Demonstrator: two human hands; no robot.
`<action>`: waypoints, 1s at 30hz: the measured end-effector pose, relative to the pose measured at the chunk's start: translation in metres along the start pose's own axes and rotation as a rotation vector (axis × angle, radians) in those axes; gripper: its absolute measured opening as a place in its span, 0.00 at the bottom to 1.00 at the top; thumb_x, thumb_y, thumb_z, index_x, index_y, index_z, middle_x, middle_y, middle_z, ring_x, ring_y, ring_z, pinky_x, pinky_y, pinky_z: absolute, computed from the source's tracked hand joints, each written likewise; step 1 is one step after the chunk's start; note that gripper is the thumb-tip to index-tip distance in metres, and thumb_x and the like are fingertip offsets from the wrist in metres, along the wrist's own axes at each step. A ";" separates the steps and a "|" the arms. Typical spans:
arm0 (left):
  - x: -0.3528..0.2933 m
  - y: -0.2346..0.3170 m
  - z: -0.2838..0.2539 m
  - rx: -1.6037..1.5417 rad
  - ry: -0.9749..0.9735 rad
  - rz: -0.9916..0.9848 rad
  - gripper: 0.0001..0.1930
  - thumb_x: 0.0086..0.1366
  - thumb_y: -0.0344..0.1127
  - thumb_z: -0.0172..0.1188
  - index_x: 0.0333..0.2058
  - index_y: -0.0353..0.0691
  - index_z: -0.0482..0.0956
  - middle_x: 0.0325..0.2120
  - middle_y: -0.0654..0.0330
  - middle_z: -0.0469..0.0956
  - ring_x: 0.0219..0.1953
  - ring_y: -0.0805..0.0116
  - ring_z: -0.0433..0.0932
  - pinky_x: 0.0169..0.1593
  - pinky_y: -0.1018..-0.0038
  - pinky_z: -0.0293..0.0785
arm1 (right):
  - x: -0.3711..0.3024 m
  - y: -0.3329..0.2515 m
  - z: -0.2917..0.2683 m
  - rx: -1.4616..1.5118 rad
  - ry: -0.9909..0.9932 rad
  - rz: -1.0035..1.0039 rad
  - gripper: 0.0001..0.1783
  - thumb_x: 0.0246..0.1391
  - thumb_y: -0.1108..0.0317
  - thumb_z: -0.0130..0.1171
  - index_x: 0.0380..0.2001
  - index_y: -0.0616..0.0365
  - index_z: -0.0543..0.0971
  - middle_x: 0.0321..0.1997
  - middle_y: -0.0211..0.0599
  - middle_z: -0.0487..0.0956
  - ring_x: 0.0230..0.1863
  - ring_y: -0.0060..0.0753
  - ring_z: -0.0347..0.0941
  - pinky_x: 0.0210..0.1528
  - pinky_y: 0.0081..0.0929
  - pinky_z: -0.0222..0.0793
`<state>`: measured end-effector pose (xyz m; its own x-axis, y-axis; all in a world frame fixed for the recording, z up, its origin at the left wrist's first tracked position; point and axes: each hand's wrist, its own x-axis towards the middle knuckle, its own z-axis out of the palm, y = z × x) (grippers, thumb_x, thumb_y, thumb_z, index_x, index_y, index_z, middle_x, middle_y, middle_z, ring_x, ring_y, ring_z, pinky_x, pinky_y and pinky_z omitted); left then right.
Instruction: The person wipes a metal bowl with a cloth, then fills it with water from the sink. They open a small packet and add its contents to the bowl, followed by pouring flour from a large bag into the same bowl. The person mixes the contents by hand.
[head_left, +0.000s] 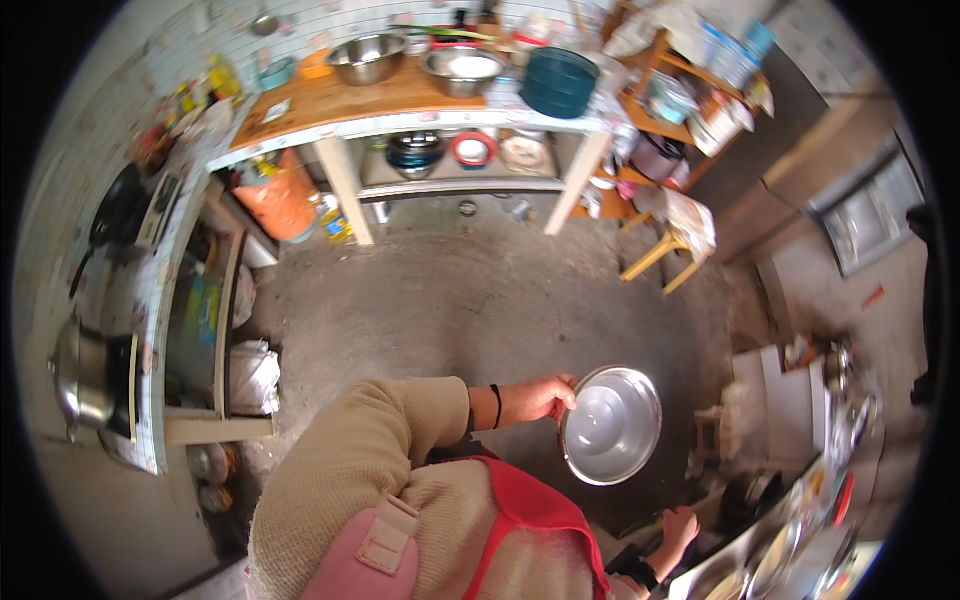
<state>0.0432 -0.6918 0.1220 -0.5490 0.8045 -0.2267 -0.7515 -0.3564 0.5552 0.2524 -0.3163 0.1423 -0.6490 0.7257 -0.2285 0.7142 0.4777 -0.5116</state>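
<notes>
My left hand [553, 397] grips the rim of a shiny metal basin [612, 428], fingers closed over its left edge. The basin hangs above the floor in front of me, its inside turned up toward my view. A dark band circles my left wrist. Low on the right, my right hand [680, 527] is beside a cluttered counter [735, 555], close to a dark pot [752, 492]. Blur hides how its fingers lie and whether they touch anything.
Ahead stands a wooden-topped table [320, 95] with two metal bowls and a dark green round container [558, 82]. A yellow stool [662, 250] is at the right. Along the left runs a counter with a steel pot [85, 372] and a dark wok [118, 205].
</notes>
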 end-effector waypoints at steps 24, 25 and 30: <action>-0.283 0.271 -0.242 -0.304 0.874 1.160 0.24 0.43 0.31 0.55 0.44 0.33 0.69 0.38 0.57 0.74 0.40 0.62 0.72 0.46 0.66 0.66 | 0.096 -0.607 0.397 0.100 -0.643 -1.059 0.16 0.45 0.65 0.54 0.39 0.60 0.74 0.33 0.47 0.77 0.33 0.31 0.76 0.31 0.27 0.70; -0.300 0.285 -0.258 -0.311 0.902 1.177 0.24 0.43 0.30 0.55 0.43 0.34 0.69 0.38 0.57 0.74 0.40 0.62 0.72 0.46 0.66 0.66 | 0.081 -0.624 0.419 0.076 -0.607 -1.175 0.16 0.45 0.65 0.54 0.38 0.60 0.74 0.31 0.47 0.78 0.33 0.31 0.76 0.32 0.27 0.69; -0.385 0.353 -0.320 -0.326 0.972 1.263 0.18 0.43 0.27 0.54 0.38 0.36 0.70 0.33 0.59 0.74 0.36 0.64 0.73 0.43 0.65 0.67 | 0.032 -0.693 0.493 -0.266 -0.947 -0.911 0.21 0.43 0.66 0.55 0.44 0.59 0.70 0.33 0.48 0.77 0.26 0.36 0.75 0.32 0.28 0.69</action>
<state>-0.1279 -1.2796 0.1493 -0.7586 -0.6034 -0.2460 0.3596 -0.7024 0.6142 -0.3930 -0.8685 0.0810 -0.7705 -0.4688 -0.4320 -0.1076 0.7635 -0.6367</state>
